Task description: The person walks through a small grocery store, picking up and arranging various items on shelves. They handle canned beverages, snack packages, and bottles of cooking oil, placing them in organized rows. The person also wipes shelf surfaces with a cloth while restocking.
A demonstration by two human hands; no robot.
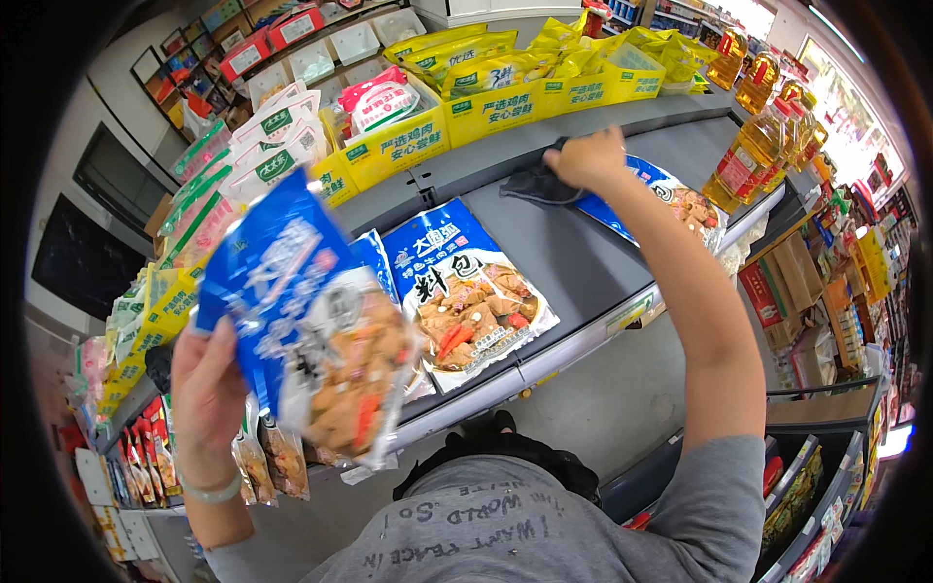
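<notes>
My left hand [211,386] grips the edge of a blue-and-white seasoning packet [313,321], raised at the left and blurred. My right hand [589,162] is shut on a dark cloth [543,182], which touches the grey shelf [576,270]. Flat on that shelf lies another blue-and-white packet [466,291] with a picture of meat chunks; part of one more shows at its left edge, behind the raised packet. Under my right forearm rests a further such packet [685,200], partly hidden by the arm.
Yellow cartons [496,113] of seasoning bags line the back of the shelf. Oil bottles [751,157] stand at its right end. White pouches [273,146] with green labels stand at the left. Packets [280,452] hang below the front edge, and a lower rack [809,474] is at right.
</notes>
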